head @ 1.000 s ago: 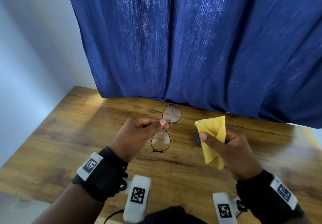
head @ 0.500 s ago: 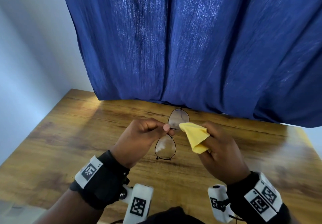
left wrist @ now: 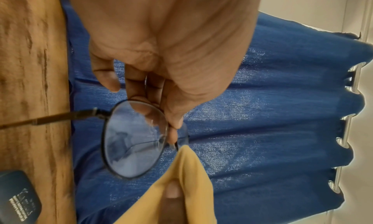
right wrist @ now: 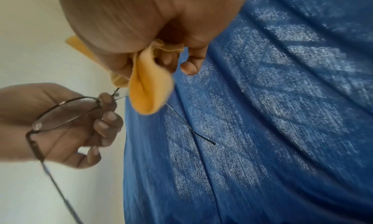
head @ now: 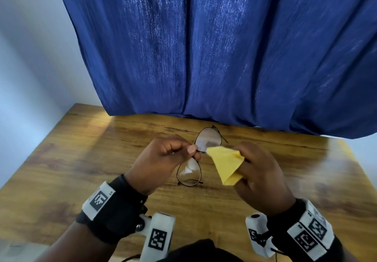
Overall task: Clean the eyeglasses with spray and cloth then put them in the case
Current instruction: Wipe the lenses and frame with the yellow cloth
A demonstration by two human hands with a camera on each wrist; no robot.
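Observation:
Thin dark-framed eyeglasses (head: 189, 173) (left wrist: 133, 141) (right wrist: 66, 114) hang in the air above the wooden table (head: 85, 159). My left hand (head: 163, 159) (left wrist: 161, 67) pinches them at the bridge between thumb and forefinger, arms unfolded. My right hand (head: 259, 172) (right wrist: 153, 27) holds a folded yellow cloth (head: 226, 164) (left wrist: 181, 187) (right wrist: 149, 87), and the cloth's tip touches the far lens (head: 208, 139) near the bridge. A dark blue object with a printed label (left wrist: 18, 198) lies on the table at the bottom left of the left wrist view; what it is I cannot tell.
A dark blue curtain (head: 214, 47) hangs behind the table and reaches its far edge. A pale wall (head: 30, 57) stands on the left. White tagged camera mounts (head: 159, 239) sit under both wrists near the table's front edge.
My right hand has swung the yellow cloth left from beside the glasses up against the far lens. My left hand has kept its pinch on the bridge and tilted the glasses slightly.

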